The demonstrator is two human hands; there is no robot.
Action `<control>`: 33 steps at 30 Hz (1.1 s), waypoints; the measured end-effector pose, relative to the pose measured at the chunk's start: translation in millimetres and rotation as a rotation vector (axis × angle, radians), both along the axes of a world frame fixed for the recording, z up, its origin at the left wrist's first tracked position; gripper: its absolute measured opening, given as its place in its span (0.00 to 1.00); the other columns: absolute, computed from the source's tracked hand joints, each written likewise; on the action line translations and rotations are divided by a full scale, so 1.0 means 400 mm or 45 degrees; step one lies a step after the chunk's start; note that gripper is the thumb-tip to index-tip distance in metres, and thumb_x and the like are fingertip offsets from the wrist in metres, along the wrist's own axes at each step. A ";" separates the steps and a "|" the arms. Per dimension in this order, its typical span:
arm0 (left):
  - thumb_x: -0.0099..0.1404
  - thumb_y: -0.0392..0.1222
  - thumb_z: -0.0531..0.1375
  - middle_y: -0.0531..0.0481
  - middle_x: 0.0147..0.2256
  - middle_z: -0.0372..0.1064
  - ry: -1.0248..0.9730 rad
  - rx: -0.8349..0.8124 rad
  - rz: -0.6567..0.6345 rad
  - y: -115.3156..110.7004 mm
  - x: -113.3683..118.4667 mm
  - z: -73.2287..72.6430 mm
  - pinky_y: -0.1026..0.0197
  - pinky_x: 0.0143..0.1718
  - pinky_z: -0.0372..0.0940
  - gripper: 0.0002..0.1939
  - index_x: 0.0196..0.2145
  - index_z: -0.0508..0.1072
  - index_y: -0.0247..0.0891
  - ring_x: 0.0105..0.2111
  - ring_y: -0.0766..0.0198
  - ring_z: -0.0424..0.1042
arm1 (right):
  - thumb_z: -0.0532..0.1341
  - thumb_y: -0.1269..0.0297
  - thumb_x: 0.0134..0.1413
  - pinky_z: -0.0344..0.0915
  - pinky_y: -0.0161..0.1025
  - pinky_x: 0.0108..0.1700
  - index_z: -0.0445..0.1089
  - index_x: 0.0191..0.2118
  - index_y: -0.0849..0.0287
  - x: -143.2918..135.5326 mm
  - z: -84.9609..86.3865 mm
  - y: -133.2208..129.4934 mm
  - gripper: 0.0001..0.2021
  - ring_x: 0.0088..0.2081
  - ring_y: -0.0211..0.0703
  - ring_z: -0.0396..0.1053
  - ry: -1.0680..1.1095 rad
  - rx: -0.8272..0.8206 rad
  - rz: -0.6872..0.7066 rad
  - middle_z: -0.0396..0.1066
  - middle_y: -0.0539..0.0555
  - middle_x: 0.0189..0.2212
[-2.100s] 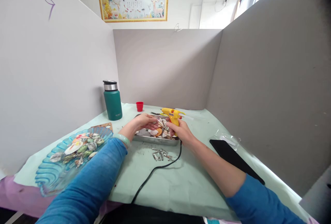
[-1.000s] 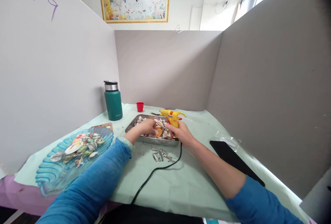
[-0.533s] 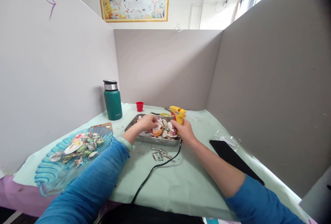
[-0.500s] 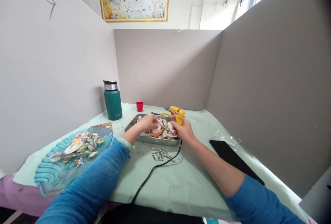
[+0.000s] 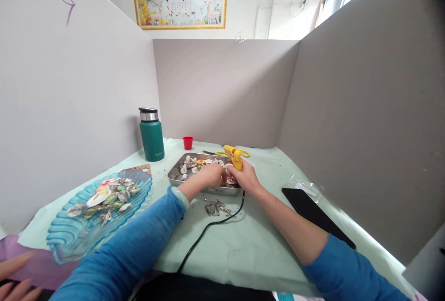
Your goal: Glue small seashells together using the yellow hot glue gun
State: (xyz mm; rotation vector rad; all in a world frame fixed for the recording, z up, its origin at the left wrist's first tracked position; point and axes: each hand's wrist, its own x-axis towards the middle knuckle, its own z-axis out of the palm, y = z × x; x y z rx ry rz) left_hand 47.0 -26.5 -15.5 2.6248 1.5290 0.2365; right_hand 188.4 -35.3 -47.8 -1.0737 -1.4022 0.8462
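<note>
Yellow glue gun (image 5: 237,160): wrapped by my right hand (image 5: 247,177). Tray (image 5: 216,191): my left hand (image 5: 212,174) over its shells (image 5: 188,164), grip I cannot tell.

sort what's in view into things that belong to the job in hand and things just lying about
Likely part of the job:
yellow glue gun, in the right hand
black cord by that hand
metal tray, under the left hand
shells in the tray
small metal pieces, perhaps
blue dish of shells, perhaps

Likely just lying about:
green bottle
red cup
black flat object
</note>
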 end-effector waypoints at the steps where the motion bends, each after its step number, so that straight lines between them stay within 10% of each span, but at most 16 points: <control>1: 0.50 0.35 0.62 0.44 0.30 0.76 0.005 -0.008 0.011 0.002 0.003 0.000 0.61 0.34 0.63 0.10 0.31 0.81 0.39 0.32 0.56 0.73 | 0.63 0.60 0.42 0.61 0.36 0.22 0.69 0.42 0.60 0.000 0.000 -0.001 0.18 0.18 0.38 0.62 0.000 0.003 0.004 0.66 0.46 0.17; 9: 0.52 0.36 0.60 0.39 0.29 0.75 0.036 0.008 0.010 0.013 0.003 0.001 0.60 0.33 0.63 0.08 0.28 0.78 0.34 0.31 0.54 0.73 | 0.63 0.60 0.42 0.59 0.35 0.20 0.69 0.41 0.60 0.006 -0.003 0.007 0.18 0.18 0.36 0.60 0.073 -0.013 0.022 0.66 0.47 0.18; 25: 0.52 0.43 0.61 0.52 0.24 0.69 -0.815 -0.406 -0.126 0.073 -0.116 0.017 0.66 0.24 0.60 0.11 0.31 0.74 0.34 0.23 0.68 0.66 | 0.63 0.62 0.41 0.65 0.37 0.31 0.71 0.38 0.59 -0.002 0.007 -0.011 0.14 0.26 0.40 0.66 -0.172 0.127 -0.118 0.71 0.49 0.25; 33: 0.56 0.47 0.58 0.50 0.25 0.71 -0.557 -0.273 0.020 0.072 -0.128 0.035 0.65 0.26 0.60 0.12 0.31 0.74 0.35 0.25 0.65 0.68 | 0.61 0.62 0.43 0.67 0.39 0.36 0.71 0.40 0.58 0.008 -0.027 0.027 0.15 0.32 0.44 0.70 -0.249 0.221 -0.142 0.73 0.50 0.27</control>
